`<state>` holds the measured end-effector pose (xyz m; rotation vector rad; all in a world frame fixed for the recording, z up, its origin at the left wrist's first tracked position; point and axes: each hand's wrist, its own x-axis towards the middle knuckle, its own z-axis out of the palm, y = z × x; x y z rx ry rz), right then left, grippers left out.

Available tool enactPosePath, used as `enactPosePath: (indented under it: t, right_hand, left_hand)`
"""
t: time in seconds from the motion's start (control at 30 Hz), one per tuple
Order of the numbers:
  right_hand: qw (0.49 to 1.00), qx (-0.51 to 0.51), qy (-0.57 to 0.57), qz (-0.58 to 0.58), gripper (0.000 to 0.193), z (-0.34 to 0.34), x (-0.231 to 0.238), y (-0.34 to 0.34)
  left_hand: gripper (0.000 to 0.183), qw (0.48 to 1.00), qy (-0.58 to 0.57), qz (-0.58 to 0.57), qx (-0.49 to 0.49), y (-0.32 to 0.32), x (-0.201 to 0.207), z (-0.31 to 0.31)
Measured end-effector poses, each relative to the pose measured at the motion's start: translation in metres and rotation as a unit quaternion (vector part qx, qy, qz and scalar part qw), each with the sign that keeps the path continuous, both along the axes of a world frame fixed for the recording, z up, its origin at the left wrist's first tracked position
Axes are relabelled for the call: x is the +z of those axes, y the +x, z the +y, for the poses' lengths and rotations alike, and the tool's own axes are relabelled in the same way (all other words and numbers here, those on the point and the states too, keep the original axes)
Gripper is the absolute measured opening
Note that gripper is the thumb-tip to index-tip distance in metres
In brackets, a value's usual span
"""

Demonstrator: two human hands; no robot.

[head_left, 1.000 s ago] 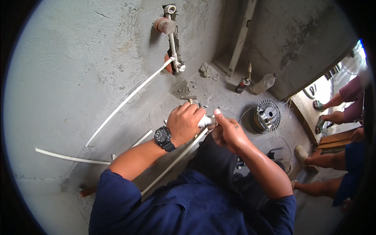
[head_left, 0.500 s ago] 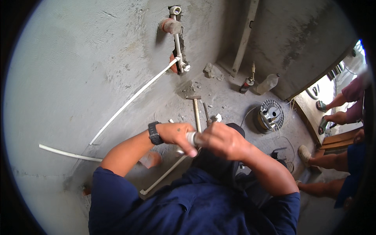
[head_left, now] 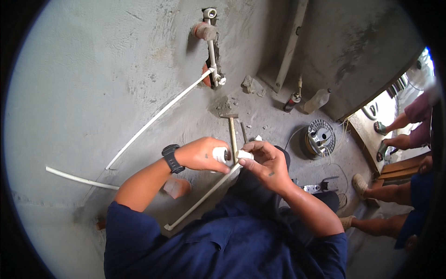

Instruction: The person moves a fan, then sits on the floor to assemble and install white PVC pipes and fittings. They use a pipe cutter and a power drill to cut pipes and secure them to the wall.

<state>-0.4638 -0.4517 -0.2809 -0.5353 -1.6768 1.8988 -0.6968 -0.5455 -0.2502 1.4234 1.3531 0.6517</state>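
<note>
My left hand (head_left: 200,154), below a black wristwatch (head_left: 173,158), is closed round a short white cylindrical piece (head_left: 218,154) with a dark round end facing right. Just right of it, my right hand (head_left: 271,169) pinches a small white cap-like piece (head_left: 244,155) between thumb and fingers. The two pieces are close together but look apart. Whether they are pipe fittings or a bottle and its cap, I cannot tell. Beneath the hands runs a thin white pipe (head_left: 197,205) with an elbow at its near end. A hammer (head_left: 232,128) lies on the floor beyond.
White pipes (head_left: 155,117) run along the grey wall to a chiselled slot with fittings. A blowtorch canister (head_left: 292,101), a clear bottle (head_left: 318,101) and a cable reel (head_left: 320,138) stand at right. Two people's legs (head_left: 390,190) show at the far right.
My hands have drawn slightly apart from a blurred twisting grip on the white piece. Its dark end now shows, and the small white piece is visible in my right fingers.
</note>
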Motion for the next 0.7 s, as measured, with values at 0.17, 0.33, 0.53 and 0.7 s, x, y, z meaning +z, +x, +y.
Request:
enactPosePath:
  t: [0.17, 0.33, 0.53, 0.7]
  right_hand:
    - [0.999, -0.041, -0.004, -0.030, 0.031, 0.034, 0.002, -0.004]
    - [0.986, -0.113, 0.106, -0.061, 0.030, 0.090, 0.022, -0.057]
    - [0.951, -0.155, 0.260, -0.062, 0.031, 0.190, 0.077, -0.178]
    - [0.869, -0.240, 0.429, -0.062, 0.031, 0.251, 0.096, -0.283]
  left_hand:
    - [0.030, 0.957, 0.159, 0.181, 0.163, -0.060, 0.062, 0.004]
    - [0.036, 0.641, 0.481, 0.545, 0.248, -0.178, 0.208, 0.029]
    - [0.037, 0.392, 0.571, 0.681, 0.237, -0.294, 0.322, 0.056]
    - [0.038, 0.366, 0.609, 0.642, 0.287, -0.300, 0.317, 0.064]
